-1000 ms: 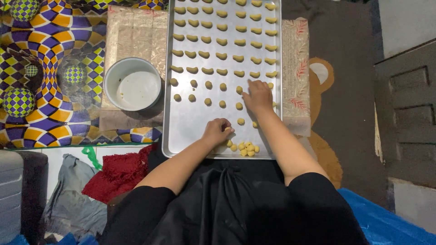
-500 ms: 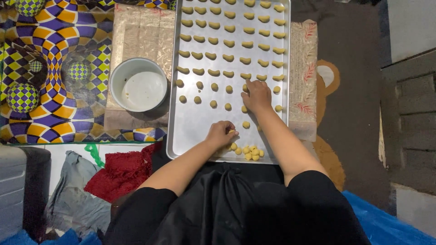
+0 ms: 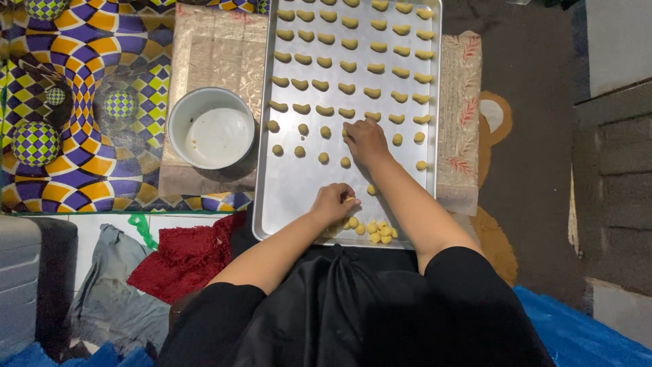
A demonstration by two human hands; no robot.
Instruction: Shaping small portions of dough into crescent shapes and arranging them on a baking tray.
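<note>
A long metal baking tray [image 3: 285,204] lies on the floor in front of me. Rows of curved yellow dough pieces [image 3: 348,66] fill its far part, and small round dough balls [image 3: 299,151] sit in rows below them. My right hand [image 3: 365,139] rests palm down on the middle of the tray, fingers on a dough piece. My left hand [image 3: 333,202] is curled over a loose heap of dough balls [image 3: 375,231] at the tray's near edge, fingers closed on one of them.
A white round bowl [image 3: 211,129] stands left of the tray on a shiny patterned sheet [image 3: 217,47]. A bright geometric mat [image 3: 81,88] lies further left. Red cloth [image 3: 180,255] and grey cloth [image 3: 112,299] lie near my left knee.
My right hand has shifted a little to the left and further up the tray. My left hand has stayed at the heap of dough balls.
</note>
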